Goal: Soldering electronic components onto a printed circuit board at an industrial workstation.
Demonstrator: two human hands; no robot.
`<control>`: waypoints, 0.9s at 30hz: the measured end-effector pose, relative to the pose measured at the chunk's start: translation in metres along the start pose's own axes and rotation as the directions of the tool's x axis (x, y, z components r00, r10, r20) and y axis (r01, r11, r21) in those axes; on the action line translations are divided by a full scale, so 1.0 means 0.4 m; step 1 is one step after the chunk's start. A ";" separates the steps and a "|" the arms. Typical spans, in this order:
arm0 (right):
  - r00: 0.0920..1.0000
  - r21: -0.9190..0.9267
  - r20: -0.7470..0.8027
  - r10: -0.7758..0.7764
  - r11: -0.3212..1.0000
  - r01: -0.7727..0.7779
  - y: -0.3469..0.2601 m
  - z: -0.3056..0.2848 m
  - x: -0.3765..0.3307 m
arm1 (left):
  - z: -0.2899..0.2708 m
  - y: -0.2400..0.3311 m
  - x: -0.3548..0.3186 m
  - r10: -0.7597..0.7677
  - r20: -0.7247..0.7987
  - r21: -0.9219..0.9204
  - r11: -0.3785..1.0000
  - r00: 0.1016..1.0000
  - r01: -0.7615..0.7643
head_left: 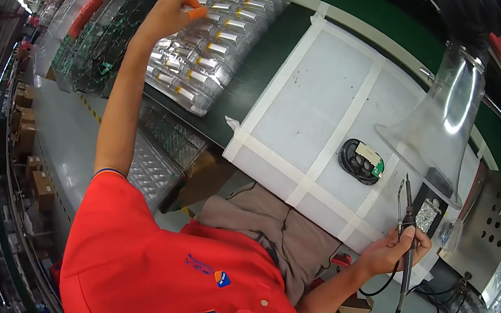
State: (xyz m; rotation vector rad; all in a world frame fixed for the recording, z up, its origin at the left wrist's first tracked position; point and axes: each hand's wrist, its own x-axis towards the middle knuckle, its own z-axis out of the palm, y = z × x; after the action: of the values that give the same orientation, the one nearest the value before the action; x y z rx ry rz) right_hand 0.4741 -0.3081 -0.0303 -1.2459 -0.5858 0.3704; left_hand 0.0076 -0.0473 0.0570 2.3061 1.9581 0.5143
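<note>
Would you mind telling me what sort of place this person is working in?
Most likely an electronics assembly line. The left hand reaches into a clear tray of silver cells, the right hand holds a soldering iron, and a small circuit part lies on the taped mat.

We see a white worktop (310, 101) crossed by tape strips. On it lies a black oval part (360, 161) with a small green board. Beside it stands a clear funnel hood (444, 114). Cardboard boxes (29, 143) stand on the floor at left.

Head-worn fisheye looks steeply down over workbench (310, 101).
</note>
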 end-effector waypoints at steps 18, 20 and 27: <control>0.997 0.076 0.056 -0.054 0.996 0.050 -0.003 -0.003 -0.001 | 0.016 0.265 -0.100 0.034 0.130 0.093 0.995 0.991 -0.046; 0.998 0.125 0.051 -0.039 0.992 0.032 -0.002 -0.005 0.000 | -0.079 0.294 -0.076 -0.037 0.257 0.129 0.992 0.966 0.003; 0.999 0.160 0.049 -0.016 0.987 0.008 -0.008 -0.008 0.001 | -0.431 0.313 -0.076 0.139 -0.105 0.303 0.948 0.985 -0.101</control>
State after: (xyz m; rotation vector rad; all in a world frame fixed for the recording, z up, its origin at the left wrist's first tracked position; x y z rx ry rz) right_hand 0.4763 -0.3114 -0.0278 -1.0810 -0.5939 0.4314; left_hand 0.0706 -0.1270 0.2465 2.6476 2.0878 0.4063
